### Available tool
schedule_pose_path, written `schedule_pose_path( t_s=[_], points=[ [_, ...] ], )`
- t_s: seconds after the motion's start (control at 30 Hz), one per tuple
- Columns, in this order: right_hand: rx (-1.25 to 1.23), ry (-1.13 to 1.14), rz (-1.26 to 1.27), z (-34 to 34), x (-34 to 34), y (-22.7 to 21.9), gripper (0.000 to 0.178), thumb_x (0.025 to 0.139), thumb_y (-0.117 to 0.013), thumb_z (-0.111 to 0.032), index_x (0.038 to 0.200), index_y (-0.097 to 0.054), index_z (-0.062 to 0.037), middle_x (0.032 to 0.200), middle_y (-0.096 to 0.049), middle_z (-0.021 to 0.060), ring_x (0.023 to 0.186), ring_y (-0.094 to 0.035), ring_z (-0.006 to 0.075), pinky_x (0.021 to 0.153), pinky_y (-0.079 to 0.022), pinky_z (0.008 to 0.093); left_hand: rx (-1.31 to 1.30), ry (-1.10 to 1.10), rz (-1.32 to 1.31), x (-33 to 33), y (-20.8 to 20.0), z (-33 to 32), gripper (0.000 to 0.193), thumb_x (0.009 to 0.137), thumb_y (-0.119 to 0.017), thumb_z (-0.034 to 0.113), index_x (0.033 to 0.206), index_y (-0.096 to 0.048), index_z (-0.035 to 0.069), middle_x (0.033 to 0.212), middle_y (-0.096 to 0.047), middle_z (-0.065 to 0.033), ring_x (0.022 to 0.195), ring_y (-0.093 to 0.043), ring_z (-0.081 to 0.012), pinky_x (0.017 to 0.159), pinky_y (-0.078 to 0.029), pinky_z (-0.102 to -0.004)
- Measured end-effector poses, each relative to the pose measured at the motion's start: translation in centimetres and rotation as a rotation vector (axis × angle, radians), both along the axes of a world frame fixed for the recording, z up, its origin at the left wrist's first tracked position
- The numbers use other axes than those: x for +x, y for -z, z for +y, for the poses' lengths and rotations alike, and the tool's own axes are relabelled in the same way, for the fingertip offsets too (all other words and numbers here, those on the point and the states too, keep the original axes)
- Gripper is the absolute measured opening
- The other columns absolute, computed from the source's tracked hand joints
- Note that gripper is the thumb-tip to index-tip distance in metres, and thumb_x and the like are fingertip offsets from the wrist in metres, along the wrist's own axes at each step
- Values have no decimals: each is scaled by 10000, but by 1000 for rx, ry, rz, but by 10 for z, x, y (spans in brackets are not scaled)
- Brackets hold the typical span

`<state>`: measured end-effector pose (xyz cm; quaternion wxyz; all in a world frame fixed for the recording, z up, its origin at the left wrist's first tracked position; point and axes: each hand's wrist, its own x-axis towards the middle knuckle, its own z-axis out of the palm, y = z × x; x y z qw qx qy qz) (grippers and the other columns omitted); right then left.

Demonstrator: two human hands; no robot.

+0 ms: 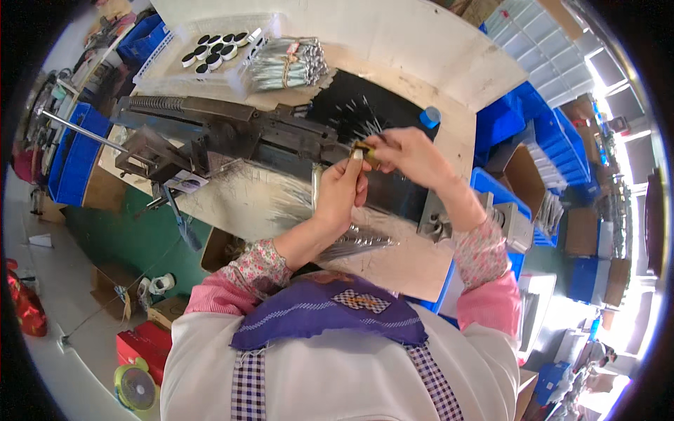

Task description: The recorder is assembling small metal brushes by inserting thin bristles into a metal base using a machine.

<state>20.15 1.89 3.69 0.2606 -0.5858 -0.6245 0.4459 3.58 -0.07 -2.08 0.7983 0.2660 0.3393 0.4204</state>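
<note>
My two hands meet over the workbench, at the right end of a long dark metal machine (232, 130). My left hand (338, 193) is closed with its thumb up, and what its fingers grip is hidden. From the right, my right hand (414, 156) pinches at the left thumb tip. A small yellowish-brown piece (369, 155) shows between the fingertips, too small to name. Thin silvery wires (368, 125) fan out just beyond the hands over a black mat (340, 91); whether any are held I cannot tell. A pale metal strip (316, 184) stands by my left hand.
More thin wires (351, 244) lie at the bench's near edge. Behind the machine are a clear tray (165, 78) with several black-and-white round pieces and a tied bundle of silvery rods (289, 64). A blue cap (430, 117) sits at right; blue bins (562, 151) stand beyond.
</note>
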Motion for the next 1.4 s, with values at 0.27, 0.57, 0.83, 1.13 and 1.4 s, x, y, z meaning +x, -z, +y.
schedule_pose_path(
  t_s=[0.27,0.57,0.83,1.13,1.4],
  points=[
    [-315,-106,191,21,16,-10,274,915,-583,-157,1134,-610,6,878,-664,103,754,-636,185,678,-542,303,-18,224,-261,4,-7,-2,672,986,-274,552,1236,-396,-59,1310,-453,-222,1257,-442,-307,1075,-367,-414],
    [649,33,-665,-19,-7,-20,321,748,-613,-82,1065,-656,-54,1066,-573,142,962,-533,297,799,-469,397,-393,107,-646,-19,-25,18,746,959,-357,574,1299,-330,-90,1267,-446,-209,1259,-415,-291,1113,-298,-405],
    [476,156,-233,-13,-15,-15,159,754,-687,-72,908,-725,-70,716,-606,72,695,-602,230,696,-439,345,-192,53,-583,-29,-20,2,636,985,-335,525,1270,-408,-39,1328,-463,-150,1279,-422,-244,1128,-292,-371],
    [671,-2,-453,-10,-22,-11,133,768,-676,-103,894,-718,-120,738,-590,31,721,-585,210,761,-395,339,-117,43,-484,-28,-19,0,613,997,-332,497,1301,-401,-30,1339,-466,-143,1265,-436,-231,1115,-311,-372],
    [670,8,-485,-9,-13,-16,127,787,-666,-117,900,-721,-131,757,-598,29,754,-586,210,795,-379,345,-70,95,-411,-29,-21,6,681,985,-306,533,1308,-401,-59,1319,-486,-179,1272,-439,-283,1129,-285,-402]
  ],
)
